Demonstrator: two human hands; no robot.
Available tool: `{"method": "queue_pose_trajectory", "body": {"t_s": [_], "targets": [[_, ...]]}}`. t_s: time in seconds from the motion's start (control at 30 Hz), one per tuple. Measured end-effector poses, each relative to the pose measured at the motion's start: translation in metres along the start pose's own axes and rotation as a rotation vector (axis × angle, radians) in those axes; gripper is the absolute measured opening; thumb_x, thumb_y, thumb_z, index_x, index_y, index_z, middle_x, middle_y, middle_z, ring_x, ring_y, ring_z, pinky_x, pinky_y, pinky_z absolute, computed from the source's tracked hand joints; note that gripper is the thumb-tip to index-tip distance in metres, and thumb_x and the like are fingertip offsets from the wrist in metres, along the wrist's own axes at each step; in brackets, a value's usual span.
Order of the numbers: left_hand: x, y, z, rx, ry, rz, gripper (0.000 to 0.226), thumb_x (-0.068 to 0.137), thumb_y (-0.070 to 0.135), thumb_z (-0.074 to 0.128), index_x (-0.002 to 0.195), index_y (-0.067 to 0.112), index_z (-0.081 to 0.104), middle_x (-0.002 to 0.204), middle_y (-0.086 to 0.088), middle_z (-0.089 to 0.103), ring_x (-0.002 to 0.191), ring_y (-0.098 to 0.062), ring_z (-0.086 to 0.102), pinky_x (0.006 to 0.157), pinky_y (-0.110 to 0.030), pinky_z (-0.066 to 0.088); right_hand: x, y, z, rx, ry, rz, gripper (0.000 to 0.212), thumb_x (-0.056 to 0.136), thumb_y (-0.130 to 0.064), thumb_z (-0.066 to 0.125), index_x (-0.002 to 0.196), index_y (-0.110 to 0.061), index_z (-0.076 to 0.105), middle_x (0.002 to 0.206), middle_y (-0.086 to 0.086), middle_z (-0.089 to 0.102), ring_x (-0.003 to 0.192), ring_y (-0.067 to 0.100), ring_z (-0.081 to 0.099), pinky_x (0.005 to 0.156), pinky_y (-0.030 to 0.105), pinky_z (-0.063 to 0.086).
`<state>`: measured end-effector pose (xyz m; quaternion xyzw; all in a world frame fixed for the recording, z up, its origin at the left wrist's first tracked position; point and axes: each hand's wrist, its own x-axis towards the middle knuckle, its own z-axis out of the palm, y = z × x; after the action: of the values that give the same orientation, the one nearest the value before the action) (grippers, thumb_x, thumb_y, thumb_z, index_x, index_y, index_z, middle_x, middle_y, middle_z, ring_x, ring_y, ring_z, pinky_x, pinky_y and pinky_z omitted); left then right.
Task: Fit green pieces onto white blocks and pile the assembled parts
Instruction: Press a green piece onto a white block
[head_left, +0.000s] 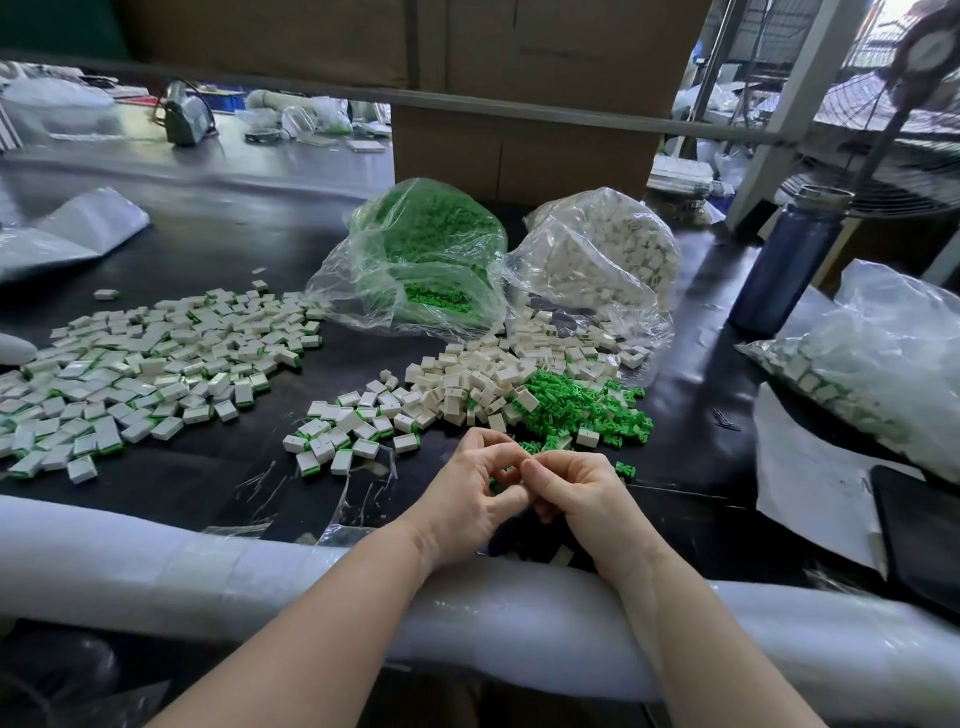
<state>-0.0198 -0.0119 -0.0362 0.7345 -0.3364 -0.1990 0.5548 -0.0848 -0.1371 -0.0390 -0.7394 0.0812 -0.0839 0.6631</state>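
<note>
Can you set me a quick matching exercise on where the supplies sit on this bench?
Things:
1. bag of green pieces
2. bag of white blocks
3. finished parts
4. blue bottle

Places:
A. spread wide at far left
B. standing at right, beside the fan
C. centre, in front of the cardboard box
D. just right of the green bag

Pairs: 1-C, 2-D, 3-A, 4-B

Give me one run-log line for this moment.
step: fitting | left hand and right hand: meet, fingers curled; held piece hidden | loose green pieces: ahead | assembled pile: left
</note>
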Motion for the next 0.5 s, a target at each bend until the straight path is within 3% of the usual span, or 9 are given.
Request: {"method": "queue_pose_trajectory", "body": {"t_s": [0.17,0.4,0.5], "targets": [[-0.0005,-0.0002,-0.0001,0.012,-0.017,0.006,0.021,0.086,0.001,0.058,0.082,0.022,0.061,0.104,0.005,0.040,0.084,-0.013,0.050,0.082,-0.033,0.051,-0.0012,0.0000,-0.0002,-0.002,0.026,-0.017,0.019,0.090,-0.009,0.057,0.078,-0.004,0.071,0.063,0.013,0.054,0.051,0.006,0.044,0.049,0.016,0.037],[-0.0009,-0.0009,-0.0008,0.045,-0.029,0.025,0.023,0.086,0.003,0.058,0.082,0.025,0.060,0.103,0.006,0.041,0.080,-0.010,0.048,0.077,-0.018,0.047,-0.0009,-0.0008,-0.0005,0.005,0.032,-0.004,0.020,0.089,-0.011,0.058,0.076,-0.005,0.072,0.061,0.013,0.053,0.049,0.007,0.042,0.047,0.017,0.035],[-0.0012,0.0003,-0.0008,0.048,-0.036,0.025,0.021,0.086,0.003,0.058,0.083,0.023,0.060,0.103,0.004,0.041,0.078,-0.010,0.048,0.075,-0.019,0.046,-0.0011,-0.0004,0.0003,-0.002,0.040,-0.007,0.021,0.089,-0.011,0.058,0.075,-0.005,0.072,0.058,0.011,0.052,0.048,0.006,0.041,0.046,0.016,0.034]]}}
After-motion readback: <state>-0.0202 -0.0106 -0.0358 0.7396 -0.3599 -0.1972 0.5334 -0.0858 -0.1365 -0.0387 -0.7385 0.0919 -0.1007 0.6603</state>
